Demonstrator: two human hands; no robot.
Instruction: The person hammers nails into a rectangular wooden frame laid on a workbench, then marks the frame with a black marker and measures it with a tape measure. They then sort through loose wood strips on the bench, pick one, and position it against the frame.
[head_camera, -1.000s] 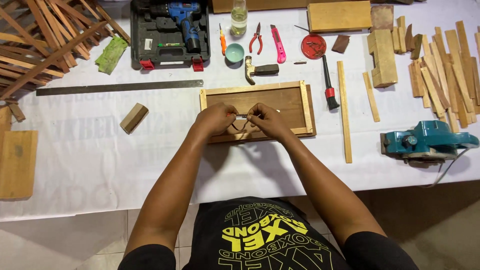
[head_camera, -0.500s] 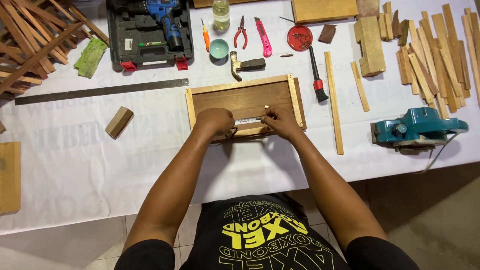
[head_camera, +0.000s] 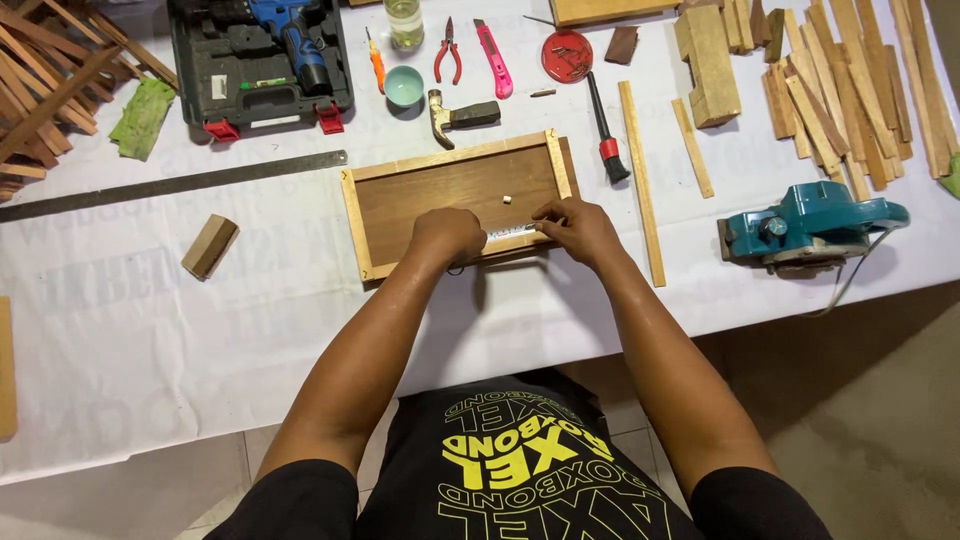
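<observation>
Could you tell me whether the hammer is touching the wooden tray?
Apart. The head view shows a strip of white cloth between the hammer and the tray's far rim.

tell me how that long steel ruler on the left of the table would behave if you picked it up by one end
The steel ruler looks long, thin and flat, so it would probably sag and flex. Lying flush on the white table cover, its edge may be hard to catch, and the smooth metal could slip. It will not roll.

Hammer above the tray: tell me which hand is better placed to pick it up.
Probably the right hand. The hammer lies just beyond the wooden tray, roughly between both hands, but the left hand is closed on the tray's near edge, while the right only pinches a small pale strip.
</observation>
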